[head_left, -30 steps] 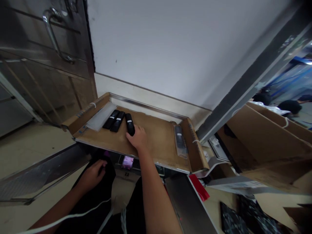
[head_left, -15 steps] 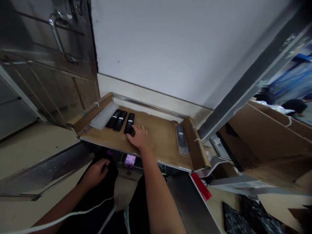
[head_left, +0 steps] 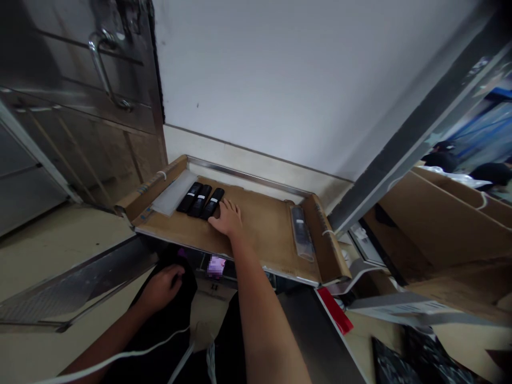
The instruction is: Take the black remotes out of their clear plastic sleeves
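Three slim black oblong devices with white labels, like remote controls, lie side by side on the cardboard-lined tray. My right hand rests at the right edge of the rightmost black device. Its fingers are spread, and the thumb reaches the device's near end. This device leans slightly, its near end close to the middle one. Low on the left, my left hand lies over my dark-clad thigh with fingers loosely curled and nothing visible in them.
Clear plastic sleeves lie at the tray's left end. A bagged black device lies at its right end. A white wall rises behind, beside a metal door. Cardboard boxes stand right; people are in the distance.
The rightmost black device has slid left and tilted, closing most of the gap to the middle one. My right hand has stayed against it. The view has shifted slightly.
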{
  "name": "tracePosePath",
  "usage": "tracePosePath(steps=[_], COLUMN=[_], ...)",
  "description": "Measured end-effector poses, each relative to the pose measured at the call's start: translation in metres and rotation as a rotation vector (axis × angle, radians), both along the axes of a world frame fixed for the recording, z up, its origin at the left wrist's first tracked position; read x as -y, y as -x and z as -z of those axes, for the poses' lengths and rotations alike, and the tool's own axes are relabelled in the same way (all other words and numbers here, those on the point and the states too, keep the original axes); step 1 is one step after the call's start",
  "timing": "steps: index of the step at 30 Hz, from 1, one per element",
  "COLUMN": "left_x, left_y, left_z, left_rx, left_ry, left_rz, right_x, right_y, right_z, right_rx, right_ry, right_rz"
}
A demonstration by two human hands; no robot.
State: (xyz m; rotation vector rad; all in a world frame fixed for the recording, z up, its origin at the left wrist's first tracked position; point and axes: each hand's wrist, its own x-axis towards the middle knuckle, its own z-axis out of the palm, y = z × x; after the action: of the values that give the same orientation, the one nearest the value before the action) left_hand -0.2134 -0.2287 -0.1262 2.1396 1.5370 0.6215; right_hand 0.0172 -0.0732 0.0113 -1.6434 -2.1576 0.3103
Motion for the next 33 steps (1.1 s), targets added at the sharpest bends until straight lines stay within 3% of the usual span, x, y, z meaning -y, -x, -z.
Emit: tracePosePath(steps=[7,12,15,18,23,28,33], left_x=[-0.002,-0.002,-0.002,-0.001,-0.001,0.000,0.000], left_y=[0.003,0.004,0.004,0.004,0.001,0.003,0.002], left_z=[0.003,0.004,0.003,0.001,0.000,0.002,0.001], left_rx=[-0.013,-0.006,-0.015,-0.048,-0.059,-0.047,-0.053], left_ry=[0.015,0.010,0.003,0.005,0.007,-0.008,-0.015], left_rz=[0.017,-0.001,-0.005,0.001,0.018,0.016,0.010], right_x=[-0.008,0.006,0.028,0.052,0.070,0.067,0.069], right_y=[-0.001,-0.021,-0.056,-0.105,-0.162,-0.168,-0.171], right_z=[0.006,0.003,-0.006,-0.010,0.001,0.008,0.004], right_rx=[-0.175,-0.403,-0.230,0.055,0.237,0.237,0.166], right_ry=[-0.090,-0.226,-0.354,-0.462,-0.372,-0.350,-0.259], right_rz=[0.030,0.323,0.560,0.694,0.936,0.964,0.865])
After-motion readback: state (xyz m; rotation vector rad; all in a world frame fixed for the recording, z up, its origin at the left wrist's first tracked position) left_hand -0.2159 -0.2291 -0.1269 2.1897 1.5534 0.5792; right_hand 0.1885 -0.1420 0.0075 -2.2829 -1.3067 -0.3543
